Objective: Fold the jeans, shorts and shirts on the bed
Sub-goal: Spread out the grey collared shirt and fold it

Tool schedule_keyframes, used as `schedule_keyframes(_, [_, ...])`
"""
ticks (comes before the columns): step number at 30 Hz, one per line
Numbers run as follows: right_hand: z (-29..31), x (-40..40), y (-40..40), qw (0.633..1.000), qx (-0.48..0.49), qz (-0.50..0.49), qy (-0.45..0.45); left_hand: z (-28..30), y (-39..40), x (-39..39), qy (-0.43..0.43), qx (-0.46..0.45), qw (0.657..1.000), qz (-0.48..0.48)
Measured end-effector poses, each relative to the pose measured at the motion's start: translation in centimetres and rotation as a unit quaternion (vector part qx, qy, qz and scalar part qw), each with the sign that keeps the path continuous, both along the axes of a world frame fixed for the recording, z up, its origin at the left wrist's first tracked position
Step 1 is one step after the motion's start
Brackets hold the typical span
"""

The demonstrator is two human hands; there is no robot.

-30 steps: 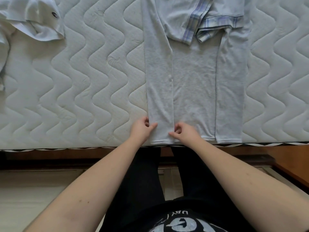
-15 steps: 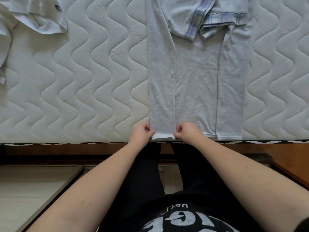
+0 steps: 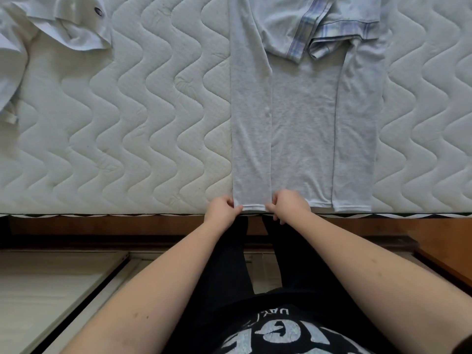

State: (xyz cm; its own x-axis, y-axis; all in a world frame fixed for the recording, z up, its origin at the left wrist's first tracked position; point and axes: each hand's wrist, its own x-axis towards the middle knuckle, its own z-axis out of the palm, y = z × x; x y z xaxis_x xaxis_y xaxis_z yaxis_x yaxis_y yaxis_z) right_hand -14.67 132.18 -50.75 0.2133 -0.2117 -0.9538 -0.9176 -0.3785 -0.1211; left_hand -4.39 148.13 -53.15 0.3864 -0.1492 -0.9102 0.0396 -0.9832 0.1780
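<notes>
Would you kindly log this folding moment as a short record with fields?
surface: quilted white mattress
garment in work: grey shirt, both sides folded inward, sleeves with plaid cuffs laid on top
left hand: pinches the near hem of the left folded panel
right hand: pinches the same hem at the panel's inner edge
other garment: crumpled white shirt, far left
stage: lengthwise folds done, crosswise fold not yet made

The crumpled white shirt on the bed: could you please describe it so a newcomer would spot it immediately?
Start at the quilted white mattress and go to its far left corner. The crumpled white shirt lies there, bunched and unfolded, unlike the flat grey shirt.
</notes>
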Motion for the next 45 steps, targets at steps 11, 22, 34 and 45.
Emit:
schedule_keyframes(11, [-2.0, 7.4, -7.7, 0.966, -0.128, -0.159, -0.158, 1.6, -7.2, 7.2, -0.25, -0.148, 0.951, -0.106])
schedule_keyframes(22, [-1.9, 17.2, -16.2, 0.86, -0.169, -0.39, -0.282, -0.3, -19.9, 16.5, -0.302, -0.181, 0.873, -0.337])
schedule_keyframes(34, [-1.2, 21.6, -20.7, 0.68, 0.017, -0.712, -0.174, -1.5, -25.3, 21.9, -0.293, -0.178, 0.849, -0.402])
schedule_keyframes(45, [-0.2, 21.3, -22.5, 0.756, -0.126, -0.471, -0.437, -2.7, -25.3, 22.9, -0.295, -0.204, 0.833, -0.422])
